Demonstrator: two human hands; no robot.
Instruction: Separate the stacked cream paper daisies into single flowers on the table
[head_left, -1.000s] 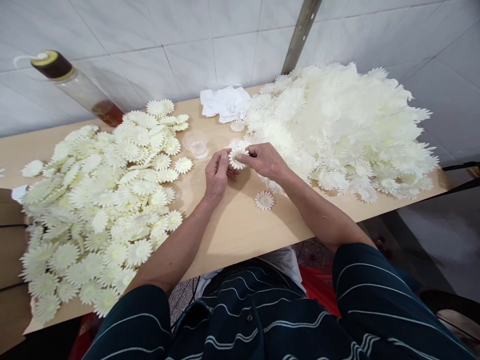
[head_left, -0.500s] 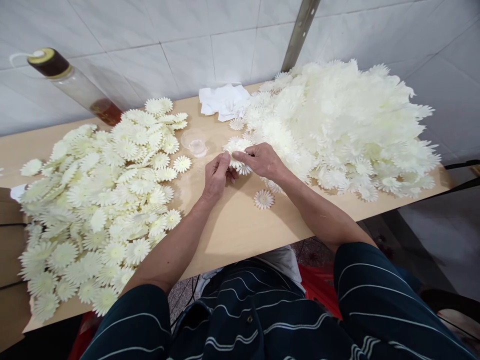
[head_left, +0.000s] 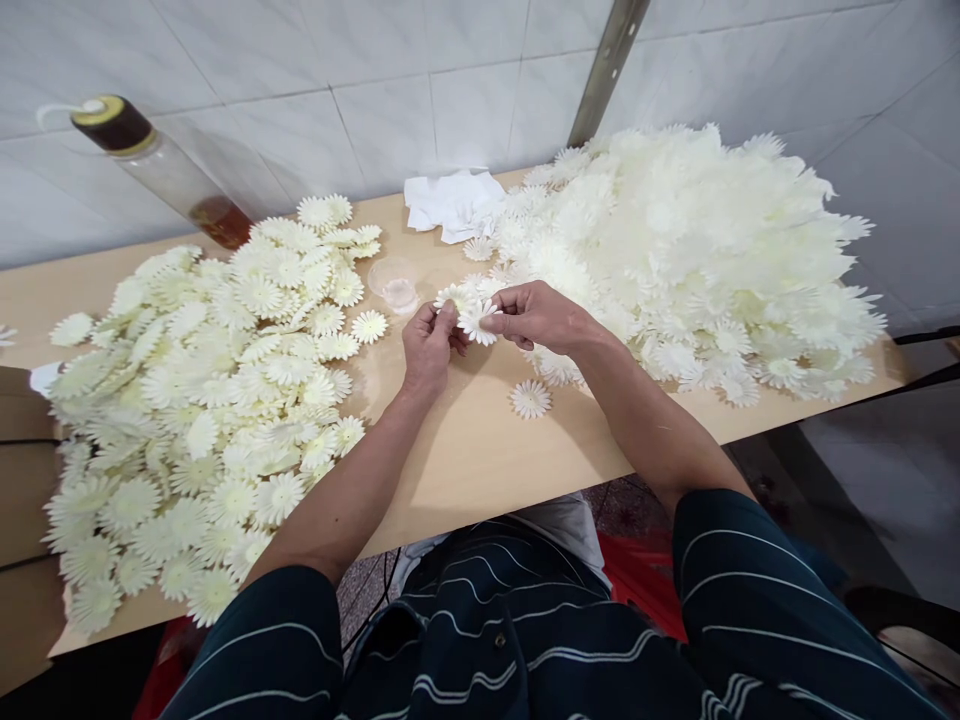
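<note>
My left hand (head_left: 429, 345) is closed, thumb and fingers pinching a pale artificial flower head (head_left: 454, 297). Between finger and thumb of my right hand (head_left: 536, 318) is a white flower head (head_left: 478, 322), held by its right edge. The two flowers meet or overlap in front of my fingers; how they touch is hard to make out. On the board below my right hand lies a single loose flower (head_left: 531, 399). A small clear dish (head_left: 395, 287) with something whitish in it sits just beyond my left hand.
A big heap of cream flowers (head_left: 225, 400) covers the table's left side. Another tall heap of whiter flowers (head_left: 697, 240) fills the right. Behind are crumpled white paper (head_left: 454, 203) and a bottle (head_left: 172, 180) with amber liquid. The wooden table (head_left: 465, 460) ends before my body.
My right hand has shifted slightly right, and the flower in it now shows apart from the one in my left hand. The whole view has drifted slightly.
</note>
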